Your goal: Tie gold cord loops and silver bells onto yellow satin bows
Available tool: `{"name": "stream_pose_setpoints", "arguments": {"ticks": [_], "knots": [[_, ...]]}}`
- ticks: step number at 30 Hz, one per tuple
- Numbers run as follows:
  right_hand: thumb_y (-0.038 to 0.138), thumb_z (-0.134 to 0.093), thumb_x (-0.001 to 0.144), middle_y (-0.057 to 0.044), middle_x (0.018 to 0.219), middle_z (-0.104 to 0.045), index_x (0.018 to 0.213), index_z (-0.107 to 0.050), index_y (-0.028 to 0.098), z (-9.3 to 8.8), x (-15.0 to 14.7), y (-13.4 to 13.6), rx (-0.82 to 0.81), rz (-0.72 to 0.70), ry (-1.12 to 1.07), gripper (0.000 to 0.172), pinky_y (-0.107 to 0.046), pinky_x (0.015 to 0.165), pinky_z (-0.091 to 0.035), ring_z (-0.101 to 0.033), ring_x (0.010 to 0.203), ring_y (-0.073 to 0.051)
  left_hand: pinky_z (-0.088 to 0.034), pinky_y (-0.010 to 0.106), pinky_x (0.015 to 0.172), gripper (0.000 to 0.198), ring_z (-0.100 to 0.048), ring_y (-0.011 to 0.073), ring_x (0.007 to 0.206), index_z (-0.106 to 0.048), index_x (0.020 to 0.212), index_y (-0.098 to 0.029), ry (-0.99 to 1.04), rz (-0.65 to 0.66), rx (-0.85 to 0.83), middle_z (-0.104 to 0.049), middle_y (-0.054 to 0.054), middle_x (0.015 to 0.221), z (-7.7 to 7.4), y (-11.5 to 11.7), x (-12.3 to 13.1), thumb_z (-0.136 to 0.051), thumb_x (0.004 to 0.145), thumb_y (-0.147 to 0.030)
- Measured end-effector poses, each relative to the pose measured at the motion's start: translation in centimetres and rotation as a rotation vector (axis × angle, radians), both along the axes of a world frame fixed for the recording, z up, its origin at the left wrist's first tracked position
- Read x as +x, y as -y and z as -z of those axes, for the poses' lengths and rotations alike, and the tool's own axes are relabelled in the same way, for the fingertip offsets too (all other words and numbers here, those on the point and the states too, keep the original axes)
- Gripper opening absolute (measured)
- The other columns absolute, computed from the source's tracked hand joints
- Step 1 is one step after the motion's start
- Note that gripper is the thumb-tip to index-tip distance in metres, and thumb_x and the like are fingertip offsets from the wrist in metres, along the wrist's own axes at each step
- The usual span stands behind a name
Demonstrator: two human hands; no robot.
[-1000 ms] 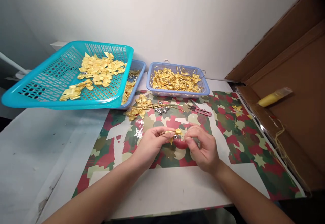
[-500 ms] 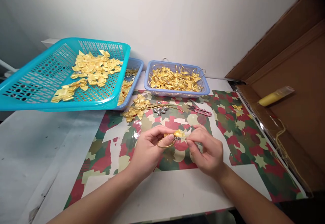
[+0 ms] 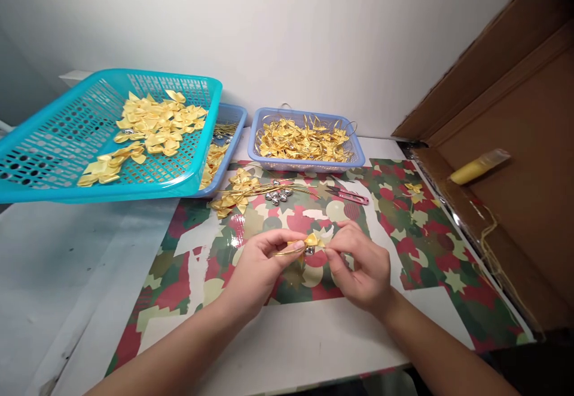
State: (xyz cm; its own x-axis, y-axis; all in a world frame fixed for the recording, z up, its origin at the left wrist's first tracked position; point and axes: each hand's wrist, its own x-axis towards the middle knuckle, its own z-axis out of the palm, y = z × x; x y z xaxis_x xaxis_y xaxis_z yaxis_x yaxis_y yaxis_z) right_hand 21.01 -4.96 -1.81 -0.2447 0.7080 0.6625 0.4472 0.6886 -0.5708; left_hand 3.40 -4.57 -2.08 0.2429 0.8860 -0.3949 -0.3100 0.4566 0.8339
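Between thumb and fingers, my left hand (image 3: pixel 258 270) pinches a yellow ribbon bow (image 3: pixel 313 240). A gold wire (image 3: pixel 287 253) sticks out beside the left thumb, and a small silver bell (image 3: pixel 309 250) hangs just under the bow. To the right of the bow, my right hand (image 3: pixel 363 264) is closed in a pinch on what looks like the thin end of the wire; its fingertips partly hide it. Past the hands lie several silver bells (image 3: pixel 278 196), loose gold wires (image 3: pixel 305 189), a pile of yellow bows (image 3: pixel 240 189) and pink-handled thread snips (image 3: pixel 350 196).
A turquoise basket (image 3: pixel 197 183) of bows stands at left, overlapping a blue basket (image 3: pixel 234 145). Another blue basket (image 3: pixel 309 165) holds bows with wire loops. One bow (image 3: pixel 413 189) lies at right, near a cardboard wall (image 3: pixel 515 97) with a yellow tube (image 3: pixel 479 166).
The wire loop by my left thumb now appears flatter, and the bell under the bow shows more plainly. Both hands keep their pinch. The whole view has shifted slightly.
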Motion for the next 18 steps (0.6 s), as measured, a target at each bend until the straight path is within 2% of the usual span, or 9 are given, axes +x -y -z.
{"name": "stream_pose_setpoints", "arguments": {"ticks": [8,14,18], "knots": [[0.007,-0.052,0.083,0.004,0.056,-0.053,0.073,-0.056,0.023,-0.12,0.01,0.02,-0.038,-0.007,0.030,0.019,-0.039,0.077,-0.048,-0.044,0.051,-0.012,-0.047,0.024,0.063,0.022,-0.059,0.0128,0.066,-0.074,0.077,-0.016,0.120,0.031,-0.141,-0.070,0.002,0.069,-0.09,-0.16,0.02,-0.084,0.062,-0.029],[0.007,-0.052,0.083,0.005,0.056,-0.050,0.072,-0.054,0.022,-0.04,0.08,0.04,-0.053,-0.006,0.024,0.019,-0.037,0.076,-0.048,-0.042,0.051,-0.011,-0.046,0.025,0.067,0.023,-0.059,0.0136,0.068,-0.074,0.076,-0.014,0.126,0.010,-0.152,-0.069,0.003,0.071,-0.40,-0.30,0.13,-0.084,0.061,-0.028],[0.009,-0.052,0.084,0.005,0.055,-0.049,0.071,-0.054,0.022,-0.15,0.07,-0.03,-0.058,-0.014,0.038,0.019,-0.036,0.073,-0.047,-0.041,0.050,-0.011,-0.045,0.025,0.065,0.022,-0.058,0.0133,0.067,-0.074,0.079,-0.015,0.092,0.050,-0.129,-0.069,0.003,0.072,-0.21,-0.27,0.04,-0.082,0.064,-0.030]]}}
